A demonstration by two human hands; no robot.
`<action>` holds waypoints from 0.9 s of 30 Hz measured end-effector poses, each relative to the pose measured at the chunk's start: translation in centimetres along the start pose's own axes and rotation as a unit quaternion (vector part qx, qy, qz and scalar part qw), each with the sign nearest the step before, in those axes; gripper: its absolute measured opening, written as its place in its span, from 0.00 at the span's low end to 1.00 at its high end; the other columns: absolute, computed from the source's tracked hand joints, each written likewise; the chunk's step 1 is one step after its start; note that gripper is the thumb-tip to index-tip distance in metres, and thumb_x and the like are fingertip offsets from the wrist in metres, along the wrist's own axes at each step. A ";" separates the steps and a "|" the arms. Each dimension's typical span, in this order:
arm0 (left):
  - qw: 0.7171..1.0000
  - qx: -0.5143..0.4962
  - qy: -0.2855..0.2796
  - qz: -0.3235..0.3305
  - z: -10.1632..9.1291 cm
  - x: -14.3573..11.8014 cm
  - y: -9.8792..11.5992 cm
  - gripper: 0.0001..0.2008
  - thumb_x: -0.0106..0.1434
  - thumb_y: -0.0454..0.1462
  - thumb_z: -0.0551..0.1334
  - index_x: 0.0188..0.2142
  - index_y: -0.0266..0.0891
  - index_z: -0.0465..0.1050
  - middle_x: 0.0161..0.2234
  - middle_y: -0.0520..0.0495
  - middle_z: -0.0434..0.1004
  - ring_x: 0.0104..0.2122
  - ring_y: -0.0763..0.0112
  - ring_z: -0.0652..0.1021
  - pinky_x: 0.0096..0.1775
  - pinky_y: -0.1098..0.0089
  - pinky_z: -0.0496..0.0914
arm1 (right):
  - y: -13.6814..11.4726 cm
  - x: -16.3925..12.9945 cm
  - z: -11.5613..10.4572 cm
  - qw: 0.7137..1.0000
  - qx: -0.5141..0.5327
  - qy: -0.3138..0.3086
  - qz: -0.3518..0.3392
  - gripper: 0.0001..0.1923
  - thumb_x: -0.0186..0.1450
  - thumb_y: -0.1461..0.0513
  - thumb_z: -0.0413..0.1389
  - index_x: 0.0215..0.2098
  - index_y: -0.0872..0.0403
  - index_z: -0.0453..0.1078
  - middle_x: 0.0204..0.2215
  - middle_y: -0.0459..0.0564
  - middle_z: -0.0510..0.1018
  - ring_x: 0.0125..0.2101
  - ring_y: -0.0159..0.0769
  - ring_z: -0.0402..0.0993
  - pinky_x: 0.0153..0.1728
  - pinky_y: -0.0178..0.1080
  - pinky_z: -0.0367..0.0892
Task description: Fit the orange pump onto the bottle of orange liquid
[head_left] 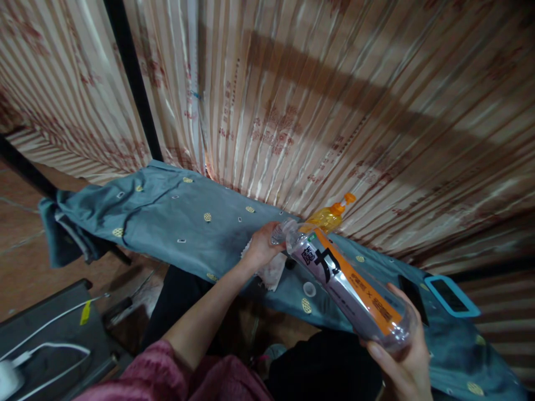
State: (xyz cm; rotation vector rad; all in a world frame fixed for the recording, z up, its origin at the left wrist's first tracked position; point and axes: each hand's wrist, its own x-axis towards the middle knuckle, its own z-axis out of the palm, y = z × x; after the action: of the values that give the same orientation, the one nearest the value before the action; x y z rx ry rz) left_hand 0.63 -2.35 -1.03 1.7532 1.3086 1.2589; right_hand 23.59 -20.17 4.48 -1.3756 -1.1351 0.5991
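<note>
A large clear plastic bottle (pixel 346 284) with an orange and silver-grey label is held tilted, its base toward the lower right. My right hand (pixel 401 356) wraps round the base end. At the upper left end, the fingers of my left hand (pixel 263 245) are closed round the bottle's clear neck; whether a separate clear piece is there, I cannot tell. A crumpled white tissue (pixel 273 272) lies under my left hand. Below the bottle, a small whitish cap (pixel 309 289) rests on the cloth. Just behind stands a yellow pump bottle (pixel 326 220) with an orange top.
A blue-green patterned cloth (pixel 225 223) covers the narrow bench. On its right lie a dark phone (pixel 413 298) and a blue-framed device (pixel 452 296). Striped curtains (pixel 276 128) hang behind. At lower left, a dark table (pixel 54 312) carries a white charger (pixel 10 379) and cable.
</note>
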 end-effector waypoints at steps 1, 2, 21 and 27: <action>1.000 -0.002 -0.001 0.001 0.0 0.0 0.0 0.22 0.54 0.31 0.68 0.49 0.38 0.74 0.47 0.44 0.82 0.47 0.58 0.81 0.51 0.62 0.74 | 0.1 0.0 -0.1 1.000 0.000 0.001 -0.003 0.50 0.45 0.52 0.72 0.64 0.45 0.60 0.63 0.51 0.64 0.60 0.61 0.60 0.54 0.52 0.59; 1.000 -0.005 -0.003 0.002 0.1 0.0 -0.1 0.22 0.54 0.30 0.68 0.49 0.38 0.73 0.47 0.44 0.82 0.47 0.59 0.81 0.51 0.62 0.74 | 0.3 0.1 -0.1 1.000 -0.002 -0.001 -0.005 0.50 0.45 0.52 0.72 0.63 0.45 0.61 0.63 0.50 0.64 0.59 0.61 0.60 0.54 0.51 0.60; 1.000 -0.001 0.000 0.002 -0.1 0.0 0.1 0.22 0.52 0.29 0.67 0.49 0.38 0.73 0.46 0.45 0.82 0.45 0.59 0.81 0.49 0.63 0.74 | 0.1 0.0 -0.2 1.000 -0.001 -0.005 -0.005 0.49 0.45 0.53 0.72 0.63 0.43 0.61 0.63 0.47 0.63 0.59 0.57 0.60 0.52 0.47 0.59; 1.000 0.000 0.001 0.012 -0.1 0.0 0.1 0.21 0.52 0.28 0.66 0.47 0.39 0.74 0.45 0.46 0.82 0.44 0.60 0.82 0.49 0.63 0.75 | 0.1 -0.1 0.1 1.000 0.010 0.001 0.005 0.50 0.45 0.51 0.72 0.63 0.44 0.60 0.64 0.50 0.61 0.62 0.65 0.55 0.59 0.58 0.53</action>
State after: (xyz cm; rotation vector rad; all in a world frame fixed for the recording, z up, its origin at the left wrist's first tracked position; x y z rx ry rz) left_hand 0.60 -2.40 -0.93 1.7735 1.2918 1.2733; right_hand 23.51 -20.20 4.31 -1.3658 -1.1188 0.6159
